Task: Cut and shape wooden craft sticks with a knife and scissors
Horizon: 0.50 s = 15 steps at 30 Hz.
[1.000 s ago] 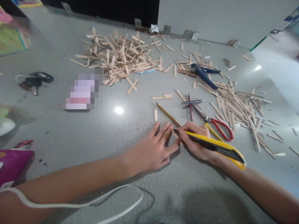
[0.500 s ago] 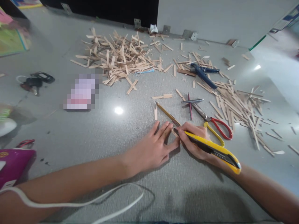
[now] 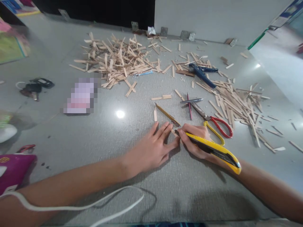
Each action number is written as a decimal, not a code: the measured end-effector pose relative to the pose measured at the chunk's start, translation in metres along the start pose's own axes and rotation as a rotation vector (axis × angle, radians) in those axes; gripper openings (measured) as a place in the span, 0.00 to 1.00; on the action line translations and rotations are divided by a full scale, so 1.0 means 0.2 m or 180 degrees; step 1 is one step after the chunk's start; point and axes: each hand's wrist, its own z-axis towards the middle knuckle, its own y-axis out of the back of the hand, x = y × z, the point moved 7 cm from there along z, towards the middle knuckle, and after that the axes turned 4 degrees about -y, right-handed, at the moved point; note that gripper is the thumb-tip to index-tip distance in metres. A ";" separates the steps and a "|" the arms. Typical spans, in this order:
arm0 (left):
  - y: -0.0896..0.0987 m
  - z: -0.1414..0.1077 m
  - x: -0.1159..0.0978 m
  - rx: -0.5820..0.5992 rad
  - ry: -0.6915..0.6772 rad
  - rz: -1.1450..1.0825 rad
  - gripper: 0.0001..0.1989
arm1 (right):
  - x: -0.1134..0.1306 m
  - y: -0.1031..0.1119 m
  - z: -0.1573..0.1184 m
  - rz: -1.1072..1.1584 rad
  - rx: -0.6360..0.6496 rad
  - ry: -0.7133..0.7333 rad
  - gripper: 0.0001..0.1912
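Observation:
My right hand (image 3: 195, 152) is closed round a yellow and black utility knife (image 3: 217, 152), its blade end low over the table and its handle reaching back over my wrist. The tip meets a short wooden stick (image 3: 175, 133) on the tabletop. With fingers stretched and thumb forward, my left hand (image 3: 152, 148) pins that stick against the surface. Just beyond both hands lies a thin, gold-coloured pointed tool (image 3: 167, 113). A notched stick piece (image 3: 155, 114) lies left of it. Scissors (image 3: 208, 118) with red and yellow handles rest beyond my right hand.
A big heap of wooden sticks (image 3: 118, 60) is at the back; another pile (image 3: 234, 102) is at the right. Blue-handled cutters (image 3: 203, 75) lie between. Two crossed pens (image 3: 189, 101), a blurred-out phone (image 3: 80, 96), keys (image 3: 35, 88) and a white cable (image 3: 118, 190) are around.
The view has shifted slightly, so everything sits a little further left. Both hands keep nearly the same pose, the knife still at the stick; slightly more of the stick shows between them.

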 end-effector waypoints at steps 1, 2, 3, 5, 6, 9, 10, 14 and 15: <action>0.00 0.00 0.00 -0.0007 0.0002 -0.0018 0.33 | 0.00 0.00 0.00 0.0010 0.0002 -0.0001 0.16; 0.00 0.00 0.00 -0.0020 0.0005 -0.0035 0.33 | -0.01 0.00 0.00 0.0026 0.0011 -0.0003 0.16; 0.00 -0.01 0.00 -0.0031 0.0011 -0.0050 0.33 | -0.01 0.00 0.00 0.0050 0.0035 -0.0008 0.16; 0.01 -0.01 0.01 -0.0052 0.0004 -0.0069 0.34 | -0.02 0.00 -0.01 0.0110 0.0074 -0.0039 0.15; 0.01 -0.01 0.01 -0.0062 -0.0009 -0.0063 0.35 | -0.03 0.01 -0.01 0.0143 0.0076 -0.0096 0.14; 0.01 -0.02 0.00 -0.0073 -0.0051 0.0012 0.36 | -0.05 0.01 -0.02 0.0243 0.0072 -0.0338 0.13; 0.00 -0.02 0.00 -0.0081 -0.0053 0.0033 0.37 | -0.06 0.01 -0.01 0.0265 0.0089 -0.0402 0.13; -0.01 -0.03 0.00 -0.0158 -0.0067 -0.0014 0.40 | -0.06 0.01 0.01 0.0278 0.0153 -0.0572 0.14; -0.01 -0.03 0.00 -0.0181 -0.0075 -0.0046 0.41 | -0.06 0.02 0.01 0.0263 0.0157 -0.0622 0.14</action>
